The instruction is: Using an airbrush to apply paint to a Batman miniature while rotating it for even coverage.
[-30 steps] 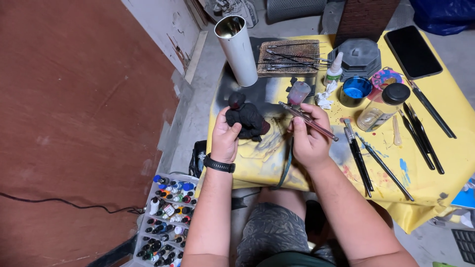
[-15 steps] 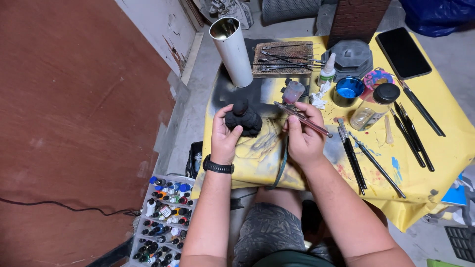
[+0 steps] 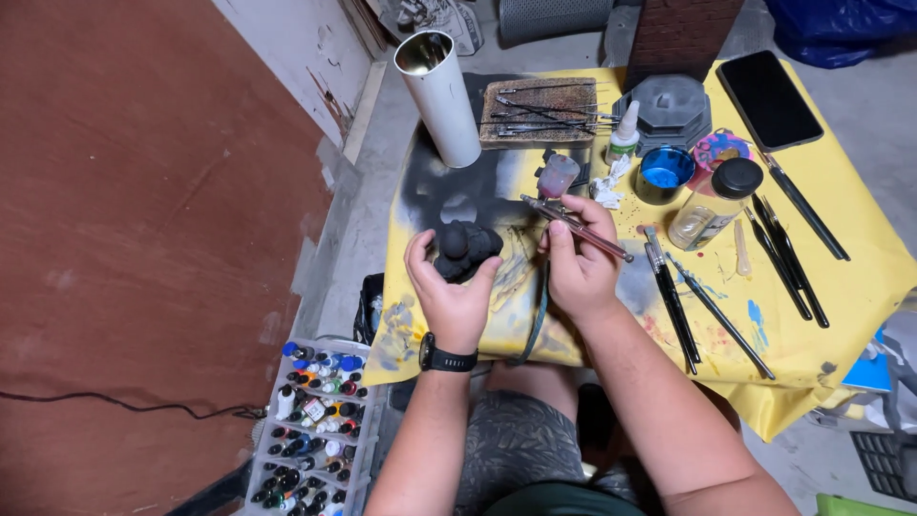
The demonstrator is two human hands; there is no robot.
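My left hand, with a black watch on the wrist, holds a lumpy black model piece above the yellow cloth. My right hand grips an airbrush with a small pinkish cup on top; its nozzle points left toward the black piece, a short gap apart. A hose runs down from the airbrush between my arms.
A white tube stands at the back left beside a tray of metal tools. A blue cup, a jar with a black lid, several brushes and a phone lie on the right. A box of paint bottles sits on the floor.
Both hands have come slightly nearer to me with the black piece and airbrush. The black piece has been turned in my left hand.
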